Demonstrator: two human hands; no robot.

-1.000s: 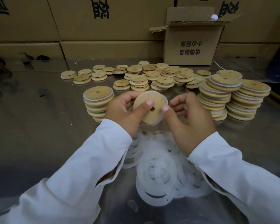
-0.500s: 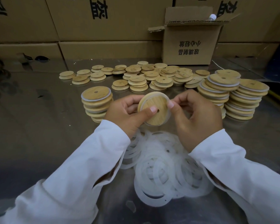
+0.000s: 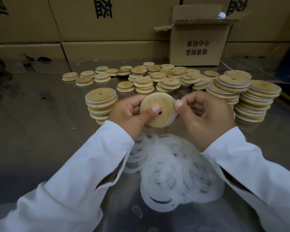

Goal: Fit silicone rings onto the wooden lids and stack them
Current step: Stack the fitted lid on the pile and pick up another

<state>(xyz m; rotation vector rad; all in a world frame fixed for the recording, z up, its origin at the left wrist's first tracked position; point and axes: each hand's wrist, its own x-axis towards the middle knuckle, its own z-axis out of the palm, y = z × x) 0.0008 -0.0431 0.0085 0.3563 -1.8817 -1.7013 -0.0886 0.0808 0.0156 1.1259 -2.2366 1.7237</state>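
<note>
Gripping wooden lid between left hand and right hand.

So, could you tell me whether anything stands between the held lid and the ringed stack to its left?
Nothing visible does. The left hand grips the lid, the right hand pinches its ring; only the left hand lies between lid and stack, whose top is free.

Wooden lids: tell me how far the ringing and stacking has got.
Done: stacks of ringed round wooden lids stand left and right. In hand: the left hand grips one lid while the right hand pinches a white silicone ring at its edge. Left: many bare wooden lids at the back and a pile of loose white rings.
</note>
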